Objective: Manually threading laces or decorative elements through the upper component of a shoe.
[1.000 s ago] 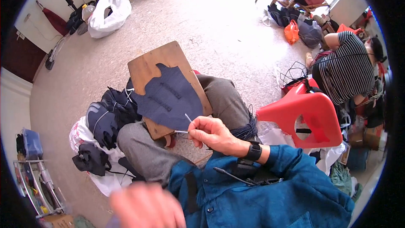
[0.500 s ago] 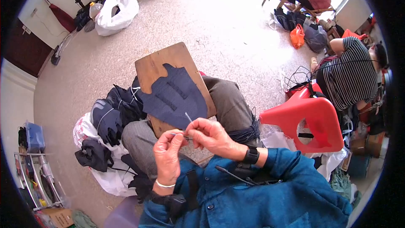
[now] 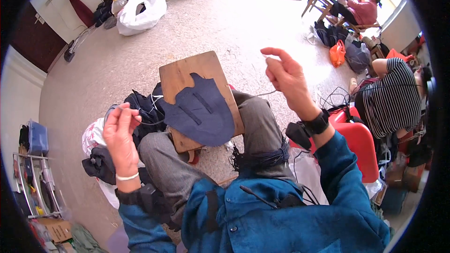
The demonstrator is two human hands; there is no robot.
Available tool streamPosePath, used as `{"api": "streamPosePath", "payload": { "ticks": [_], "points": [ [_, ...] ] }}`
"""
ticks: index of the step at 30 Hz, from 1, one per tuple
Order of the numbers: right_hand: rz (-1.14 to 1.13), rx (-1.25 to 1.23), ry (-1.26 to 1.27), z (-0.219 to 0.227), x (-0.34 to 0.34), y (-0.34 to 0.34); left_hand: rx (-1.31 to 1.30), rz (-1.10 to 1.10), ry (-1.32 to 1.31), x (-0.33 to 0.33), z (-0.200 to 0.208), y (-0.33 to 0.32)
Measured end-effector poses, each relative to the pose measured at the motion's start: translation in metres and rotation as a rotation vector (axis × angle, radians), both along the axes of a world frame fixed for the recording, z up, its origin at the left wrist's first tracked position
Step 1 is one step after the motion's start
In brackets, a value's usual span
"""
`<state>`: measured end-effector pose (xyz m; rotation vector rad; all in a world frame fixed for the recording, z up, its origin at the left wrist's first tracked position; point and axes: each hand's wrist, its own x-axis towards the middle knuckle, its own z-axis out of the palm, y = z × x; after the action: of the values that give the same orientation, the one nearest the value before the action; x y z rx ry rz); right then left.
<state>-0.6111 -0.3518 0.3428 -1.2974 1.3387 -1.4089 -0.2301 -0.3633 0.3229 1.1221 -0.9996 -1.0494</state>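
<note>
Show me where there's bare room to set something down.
Widest: the floor beyond the board, between the white bag and orange bag. On the board, a smaller patch lies bare between its far edge and the cloth. Crowded: left of the board, with black clothes; right, with the cord bundle and red stool.

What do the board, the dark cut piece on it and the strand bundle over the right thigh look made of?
Board: wood, smooth and worn, judging by its brown tone and darker patches.
Dark cut piece: matt fabric or soft sheet; its flat, cut outline leaves that open.
Strand bundle: probably textile cord, since its thin dark strands drape; fibre unclear.
</note>
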Motion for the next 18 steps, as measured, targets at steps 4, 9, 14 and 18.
{"api": "streamPosePath", "payload": {
  "ticks": [4,9,14,18],
  "points": [
    [0.097,0.097,0.255,-0.053,0.013,-0.031,0.050,-0.067,-0.124,-0.016,-0.052,-0.019],
    [0.243,-0.009,0.510,-0.092,0.038,-0.030,0.201,-0.104,-0.093,-0.045,-0.073,-0.018],
    [0.123,0.295,0.198,-0.066,-0.013,-0.022,0.212,-0.164,0.151,-0.020,-0.032,-0.001],
    [0.132,0.258,0.287,-0.066,-0.029,-0.024,0.227,-0.141,0.044,-0.016,-0.039,-0.004]
  ]
}}
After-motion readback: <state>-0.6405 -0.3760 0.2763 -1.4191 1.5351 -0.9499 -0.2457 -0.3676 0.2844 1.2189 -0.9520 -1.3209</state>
